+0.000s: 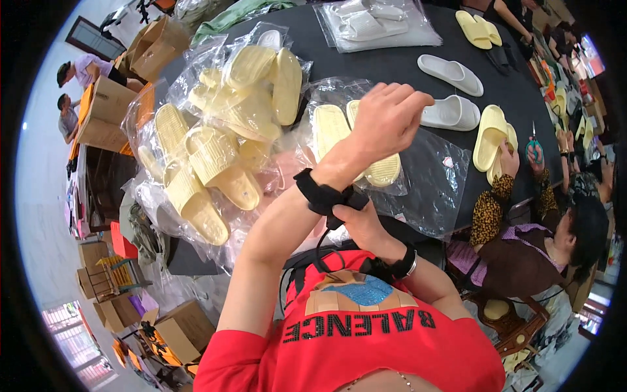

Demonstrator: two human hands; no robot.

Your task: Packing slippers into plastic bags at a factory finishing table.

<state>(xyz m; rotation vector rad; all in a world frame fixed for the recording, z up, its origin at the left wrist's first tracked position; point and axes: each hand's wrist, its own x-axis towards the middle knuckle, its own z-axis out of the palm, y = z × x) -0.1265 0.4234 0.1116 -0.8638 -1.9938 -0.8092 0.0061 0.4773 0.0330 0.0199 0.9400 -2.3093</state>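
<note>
My left hand is raised over a pair of pale yellow slide slippers lying on a clear plastic bag. Its fingers are curled in, and no object shows in them. Around my left wrist runs a black strap carrying a small black box-shaped device with a cable. My right hand holds that device, the thumb pressed on its side and the other fingers mostly hidden behind it. To the left, several yellow slippers lie heaped in clear bags.
Two pale grey slippers and a bagged grey pair lie on the dark table. At the right, a co-worker handles yellow slippers and holds scissors. Cardboard boxes stand on the floor at left.
</note>
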